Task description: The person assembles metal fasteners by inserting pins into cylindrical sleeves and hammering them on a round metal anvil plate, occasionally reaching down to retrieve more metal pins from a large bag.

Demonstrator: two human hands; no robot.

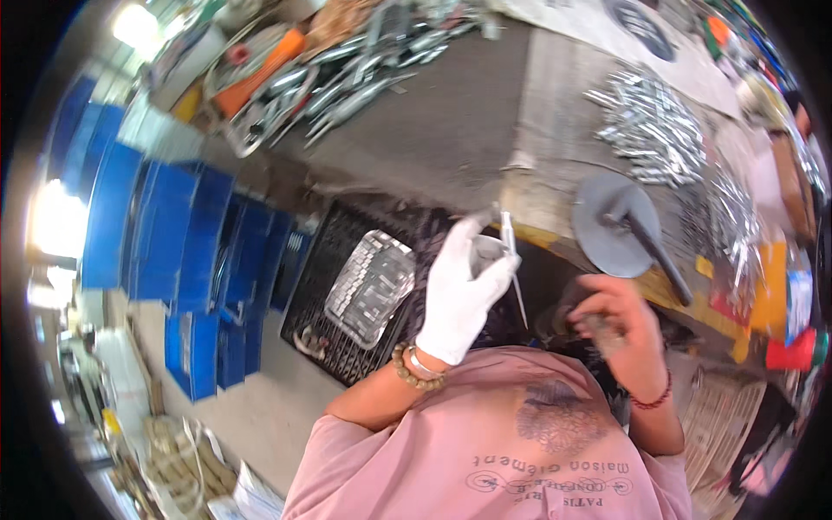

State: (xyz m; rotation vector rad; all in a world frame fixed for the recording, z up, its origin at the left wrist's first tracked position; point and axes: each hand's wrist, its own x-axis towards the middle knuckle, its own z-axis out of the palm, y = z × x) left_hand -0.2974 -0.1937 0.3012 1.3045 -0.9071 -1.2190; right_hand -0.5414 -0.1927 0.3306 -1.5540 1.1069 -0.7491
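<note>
My left hand [464, 290], in a white glove, is closed around a slender silver metal piece [508, 232] with a thin pointed end that slants down toward my shirt. Bare and slightly blurred, my right hand [622, 334] is raised near the table edge. Its fingers are loosely bent and apart, and a greyish patch shows on them; no held thing can be made out. Left of the gloved hand, a shiny metal tray [404, 305] of small silver pieces rests on a black plastic crate [303, 290]. A round grey disc [598, 217] with a dark bar across it lies beyond my right hand.
A heap of shiny metal pieces [650, 126] lies on the worktable [459, 104] at the far right. Long metal parts [355, 87] and an orange piece [260, 74] are piled at the far left. Blue bins [178, 230] stand stacked on the left.
</note>
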